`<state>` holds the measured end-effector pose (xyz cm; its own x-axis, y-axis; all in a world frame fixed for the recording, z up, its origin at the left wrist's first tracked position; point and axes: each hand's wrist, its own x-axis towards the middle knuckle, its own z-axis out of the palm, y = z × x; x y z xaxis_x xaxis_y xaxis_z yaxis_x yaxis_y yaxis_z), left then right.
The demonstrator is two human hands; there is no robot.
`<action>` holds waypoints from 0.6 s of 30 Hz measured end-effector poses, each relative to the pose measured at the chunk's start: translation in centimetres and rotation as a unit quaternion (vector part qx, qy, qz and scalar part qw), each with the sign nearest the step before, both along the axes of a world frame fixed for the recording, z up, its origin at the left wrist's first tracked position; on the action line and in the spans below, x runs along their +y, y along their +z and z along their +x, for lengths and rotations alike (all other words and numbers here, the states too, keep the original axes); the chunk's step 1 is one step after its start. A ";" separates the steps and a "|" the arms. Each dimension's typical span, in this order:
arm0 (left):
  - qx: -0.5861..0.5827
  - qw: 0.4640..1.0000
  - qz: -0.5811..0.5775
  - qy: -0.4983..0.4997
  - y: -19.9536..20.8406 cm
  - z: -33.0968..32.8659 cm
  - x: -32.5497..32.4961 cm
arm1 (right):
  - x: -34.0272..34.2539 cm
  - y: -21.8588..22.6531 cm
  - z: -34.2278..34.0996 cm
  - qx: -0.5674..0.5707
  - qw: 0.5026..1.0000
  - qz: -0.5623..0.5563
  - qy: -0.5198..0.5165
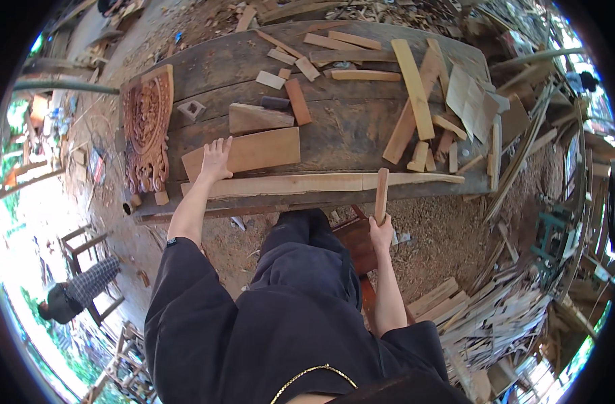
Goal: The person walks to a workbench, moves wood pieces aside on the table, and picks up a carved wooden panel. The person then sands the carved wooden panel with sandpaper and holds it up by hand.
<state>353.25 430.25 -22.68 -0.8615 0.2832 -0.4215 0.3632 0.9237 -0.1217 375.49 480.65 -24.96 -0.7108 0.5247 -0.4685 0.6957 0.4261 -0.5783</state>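
Observation:
My left hand lies flat with its fingers spread on a wide, smooth wooden board near the front of the workbench. In my right hand is a short wooden stick with a rounded end, held upright just off the bench's front edge. A long, narrow wooden strip runs along that edge, past the stick's upper part. Behind the wide board sit a wedge-shaped wood block, a dark cylindrical piece and a reddish-brown block.
A carved wooden panel stands at the left end of the workbench. Slats and offcuts, including a pale plank, lie at the back and right, near a sheet of brown paper. Scrap wood is heaped at the lower right.

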 end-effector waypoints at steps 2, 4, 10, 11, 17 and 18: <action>0.011 1.000 -0.008 0.007 -0.1 -0.2 -0.8 | -0.9 0.7 -1.0 -0.025 0.996 0.079 0.040; 0.023 1.000 0.001 0.009 -0.3 -0.6 -1.5 | -2.2 1.5 -3.0 -0.045 0.995 0.064 0.064; 0.054 0.998 0.040 -0.013 -0.5 -2.1 -2.6 | -8.0 1.1 -9.9 -0.033 0.990 0.049 0.126; 0.061 0.997 0.050 -0.023 -0.4 -2.6 -2.7 | -9.0 0.7 -10.8 -0.051 0.987 0.054 0.142; 0.087 0.989 0.122 -0.008 0.9 -4.8 -1.2 | -13.0 -2.1 -13.6 -0.118 0.976 0.026 0.180; 0.078 0.992 0.101 0.017 1.2 -4.7 -0.8 | -13.7 -2.6 -13.6 -0.114 0.976 0.058 0.179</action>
